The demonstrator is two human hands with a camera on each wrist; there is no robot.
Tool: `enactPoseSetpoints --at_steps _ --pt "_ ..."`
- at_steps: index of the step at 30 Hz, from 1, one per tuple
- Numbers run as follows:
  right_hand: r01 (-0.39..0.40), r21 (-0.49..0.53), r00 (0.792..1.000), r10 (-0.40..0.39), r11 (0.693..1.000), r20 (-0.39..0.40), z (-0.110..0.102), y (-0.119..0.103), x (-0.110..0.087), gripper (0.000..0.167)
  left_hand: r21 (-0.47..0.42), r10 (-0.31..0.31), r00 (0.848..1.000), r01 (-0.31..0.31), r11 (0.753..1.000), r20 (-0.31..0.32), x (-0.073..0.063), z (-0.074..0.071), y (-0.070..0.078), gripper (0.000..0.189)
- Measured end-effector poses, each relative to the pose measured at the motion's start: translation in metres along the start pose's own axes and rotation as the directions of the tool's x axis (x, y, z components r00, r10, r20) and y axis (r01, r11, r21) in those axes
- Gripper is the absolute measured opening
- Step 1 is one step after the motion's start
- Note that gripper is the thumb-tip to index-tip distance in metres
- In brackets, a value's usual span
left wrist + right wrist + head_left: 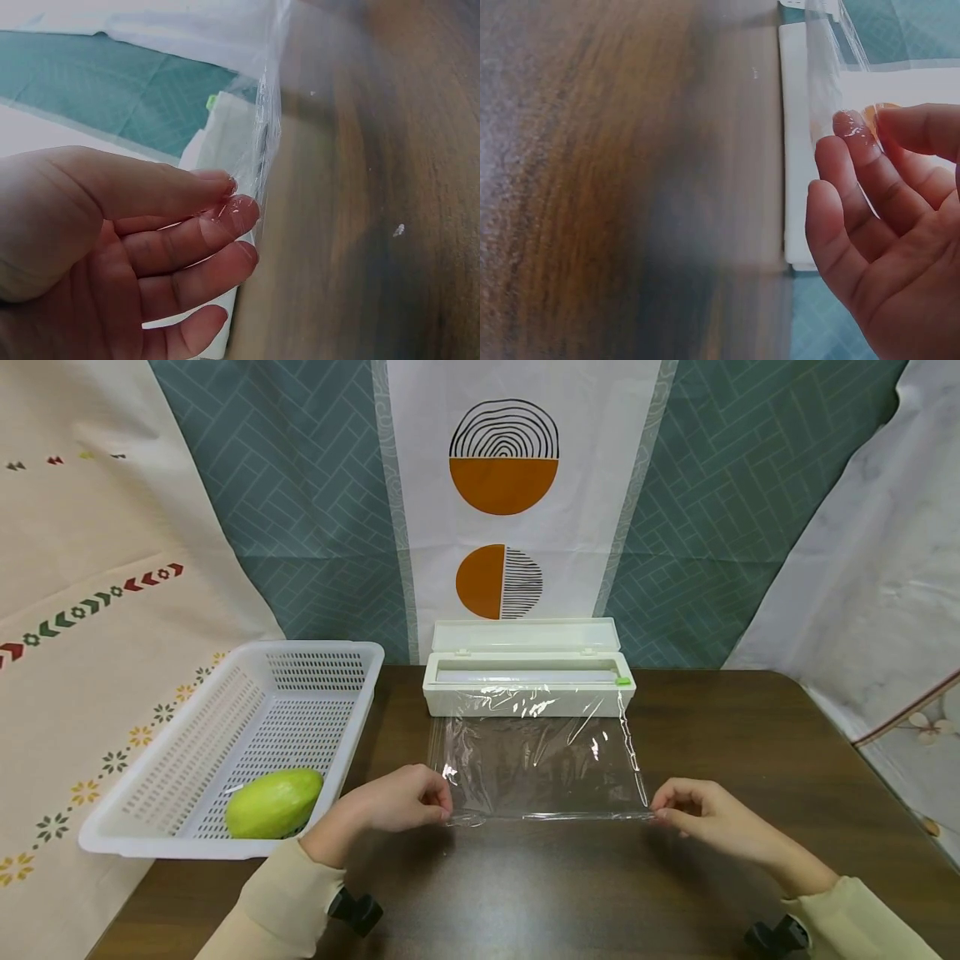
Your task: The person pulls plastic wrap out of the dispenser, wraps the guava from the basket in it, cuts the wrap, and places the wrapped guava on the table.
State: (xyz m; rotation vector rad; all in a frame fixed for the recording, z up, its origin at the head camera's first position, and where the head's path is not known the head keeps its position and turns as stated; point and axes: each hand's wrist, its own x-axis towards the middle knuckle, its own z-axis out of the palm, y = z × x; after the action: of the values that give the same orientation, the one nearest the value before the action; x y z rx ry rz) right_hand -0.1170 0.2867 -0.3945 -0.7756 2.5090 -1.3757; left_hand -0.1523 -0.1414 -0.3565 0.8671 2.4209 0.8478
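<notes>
A sheet of clear plastic wrap [540, 760] stretches toward me from a white dispenser box [528, 702] whose lid [525, 635] stands raised at the back. My left hand [408, 797] pinches the sheet's near left corner between thumb and fingertips. At the near right corner, my right hand [701, 814] pinches the film the same way. The front edge runs nearly straight between both hands, bunched a little. In the left wrist view the film [264, 127] hangs from the thumb and index finger. A green slider [622, 681] sits at the box's right end.
A white perforated basket [367, 693] stands at the left, with a yellow-green fruit [274, 803] lying in its near end. The dark wooden table [555, 893] ends in a rounded corner at the back right. Patterned cloths [300, 485] hang behind.
</notes>
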Motion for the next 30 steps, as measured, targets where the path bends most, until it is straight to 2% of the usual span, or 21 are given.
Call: enactPoseSetpoints --at_steps 9,15,24,30 --pt "-0.007 0.052 0.996 0.003 0.999 0.093 0.005 0.006 0.002 0.005 0.032 -0.024 1.000 0.024 0.999 0.008 0.001 0.006 -0.006 0.013" --pt "-0.005 0.051 0.990 -0.002 0.999 0.138 0.007 0.010 0.003 0.005 0.054 -0.023 1.000 0.023 0.998 0.009 0.001 0.009 -0.007 0.012" --pt "-0.032 0.024 0.986 0.028 0.999 0.167 0.012 0.015 0.001 0.006 0.110 -0.024 1.000 0.023 0.994 0.010 0.004 0.014 -0.012 0.014" --pt "0.034 -0.019 0.990 -0.031 0.999 0.141 0.015 0.022 0.001 0.005 0.115 -0.028 0.999 0.024 0.993 0.030 0.006 0.016 -0.015 0.014"
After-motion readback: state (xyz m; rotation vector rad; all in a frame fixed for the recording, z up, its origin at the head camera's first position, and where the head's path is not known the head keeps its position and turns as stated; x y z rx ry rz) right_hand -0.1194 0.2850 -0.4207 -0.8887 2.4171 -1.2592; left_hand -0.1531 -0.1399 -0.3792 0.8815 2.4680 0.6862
